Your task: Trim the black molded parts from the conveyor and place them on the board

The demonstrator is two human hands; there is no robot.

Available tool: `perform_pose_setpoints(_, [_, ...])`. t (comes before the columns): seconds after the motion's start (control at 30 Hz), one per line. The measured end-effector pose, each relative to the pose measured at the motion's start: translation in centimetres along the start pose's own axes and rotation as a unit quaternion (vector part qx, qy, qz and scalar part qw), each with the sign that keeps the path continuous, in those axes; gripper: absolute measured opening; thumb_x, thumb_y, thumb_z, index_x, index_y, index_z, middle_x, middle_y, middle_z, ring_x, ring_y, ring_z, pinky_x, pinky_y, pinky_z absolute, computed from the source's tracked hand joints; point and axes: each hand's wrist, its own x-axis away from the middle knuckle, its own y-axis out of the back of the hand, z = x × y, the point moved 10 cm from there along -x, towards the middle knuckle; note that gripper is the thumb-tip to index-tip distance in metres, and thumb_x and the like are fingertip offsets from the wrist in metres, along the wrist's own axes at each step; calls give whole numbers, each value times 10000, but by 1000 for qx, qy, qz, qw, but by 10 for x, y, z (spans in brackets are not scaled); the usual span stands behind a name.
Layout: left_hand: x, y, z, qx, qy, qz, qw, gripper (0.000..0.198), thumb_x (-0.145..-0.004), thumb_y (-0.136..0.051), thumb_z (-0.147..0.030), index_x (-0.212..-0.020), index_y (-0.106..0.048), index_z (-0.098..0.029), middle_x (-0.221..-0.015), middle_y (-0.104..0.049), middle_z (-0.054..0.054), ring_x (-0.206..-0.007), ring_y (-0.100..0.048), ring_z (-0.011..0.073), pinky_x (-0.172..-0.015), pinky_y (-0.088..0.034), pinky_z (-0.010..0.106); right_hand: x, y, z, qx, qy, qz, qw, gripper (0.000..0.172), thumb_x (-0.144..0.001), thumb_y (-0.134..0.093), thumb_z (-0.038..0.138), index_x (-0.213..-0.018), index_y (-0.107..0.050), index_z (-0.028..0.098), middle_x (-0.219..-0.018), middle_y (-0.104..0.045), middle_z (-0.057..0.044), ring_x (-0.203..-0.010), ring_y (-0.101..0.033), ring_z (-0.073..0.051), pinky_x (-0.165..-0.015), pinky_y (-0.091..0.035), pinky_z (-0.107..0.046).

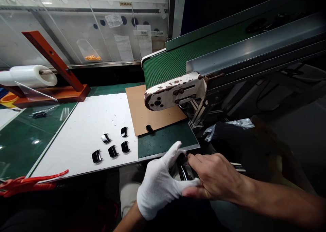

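Note:
My left hand (163, 184), in a white glove, is wrapped round a glossy black part (183, 169) in front of the table edge. My bare right hand (214, 176) pinches the same part from the right, its thumb low and its fingers at the top. The fingers hide much of the part. Several small black pieces (112, 151) with short prongs lie on a white sheet (84, 130) to the upper left. One more black piece (149, 129) rests at the front edge of the brown cardboard (163, 118).
A green conveyor belt (175, 60) with a chipped white end plate (175, 91) overhangs the cardboard. Red cutters (28, 184) lie at the table's front left. Behind them are a film roll (30, 76) and its reddish wooden stand (56, 60).

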Motion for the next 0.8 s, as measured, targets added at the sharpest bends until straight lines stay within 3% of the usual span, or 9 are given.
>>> perform_pose_setpoints(0.6, [-4, -1, 14, 23, 49, 8, 999, 821, -590, -829, -302, -1315, -466, -170, -1079, -712, 63, -986, -683, 238, -929, -550, 359, 0, -3, 2, 17, 13, -38, 999, 767, -882, -76, 693, -662, -574, 154, -506, -592, -40, -413, -551, -155, -421, -157, -303])
perform_pose_setpoints(0.8, [-6, -7, 26, 102, 90, 16, 991, 862, -574, -827, -228, -1341, -435, -208, -1119, -686, 54, -1033, -655, 230, -980, -512, 394, 0, 0, -4, -110, -19, -118, 987, 643, -877, -172, 700, -648, -490, 190, -519, -523, -9, -432, -491, -134, -428, -293, -265])
